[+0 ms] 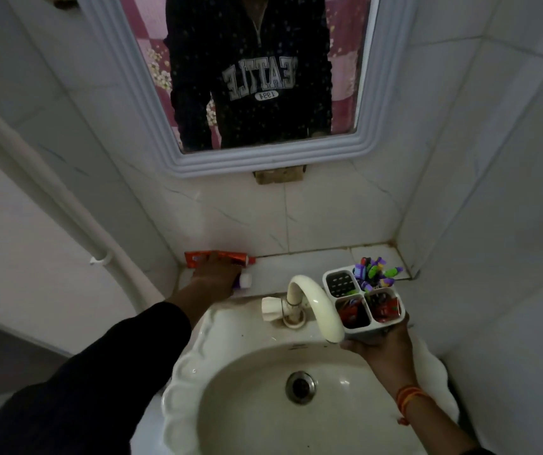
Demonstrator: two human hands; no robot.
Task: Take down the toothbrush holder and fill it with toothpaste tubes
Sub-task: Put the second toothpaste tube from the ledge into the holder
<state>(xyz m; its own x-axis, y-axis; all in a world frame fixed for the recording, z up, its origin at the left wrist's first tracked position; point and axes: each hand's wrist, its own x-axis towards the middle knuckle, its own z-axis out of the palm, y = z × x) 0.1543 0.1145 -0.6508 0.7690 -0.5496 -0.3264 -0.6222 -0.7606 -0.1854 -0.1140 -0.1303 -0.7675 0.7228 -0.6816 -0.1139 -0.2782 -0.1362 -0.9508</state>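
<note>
My right hand point(380, 348) holds a white toothbrush holder point(339, 285) from below, above the sink's right rim. The holder has several compartments: toothbrushes with purple and green handles stand in the back one, and red toothpaste tubes point(388, 310) fill the two front ones. My left hand point(214, 277) rests on the ledge behind the sink, fingers curled over a tube with a white cap point(246, 280). An orange-red toothpaste tube point(197, 257) lies against the wall just beyond that hand.
A cream tap point(312, 303) curves over the white sink point(197, 372) between my hands. A framed mirror point(165, 126) hangs above the tiled ledge point(296, 267). Tiled walls close in on both sides, and a white pipe point(50, 192) runs down the left wall.
</note>
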